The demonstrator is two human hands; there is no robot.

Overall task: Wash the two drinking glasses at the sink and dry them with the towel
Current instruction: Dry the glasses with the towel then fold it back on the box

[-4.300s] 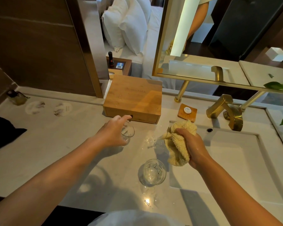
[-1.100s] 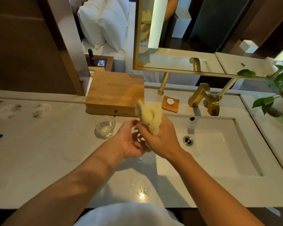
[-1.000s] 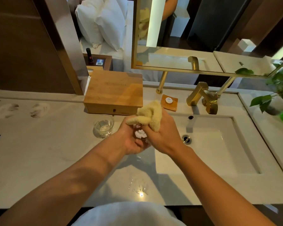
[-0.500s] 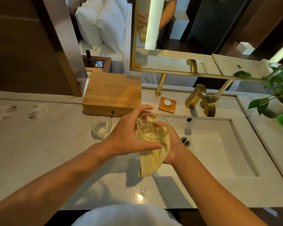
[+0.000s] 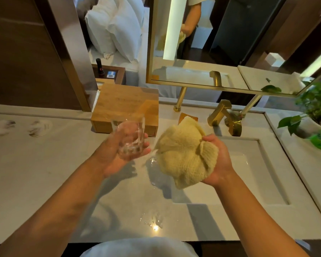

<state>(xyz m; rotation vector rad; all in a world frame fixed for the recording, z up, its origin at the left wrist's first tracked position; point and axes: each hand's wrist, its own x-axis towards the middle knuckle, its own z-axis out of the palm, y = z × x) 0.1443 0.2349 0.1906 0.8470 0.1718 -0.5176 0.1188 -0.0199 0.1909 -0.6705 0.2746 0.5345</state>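
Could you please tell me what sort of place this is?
Most likely a hotel room's vanity area: a white rectangular stone sink with a gold angular tap, a gold-framed mirror, and white pillows on a bed beyond the counter.

A wooden box (image 5: 126, 102) sits at the back of the pale desk (image 5: 44, 173), two round paper coasters (image 5: 39, 127) to its left. Right of it stand a gold faucet (image 5: 219, 112) and a potted plant (image 5: 315, 106). A gold-framed mirror (image 5: 220, 34) hangs above; white pillows (image 5: 117, 28) lie beyond.
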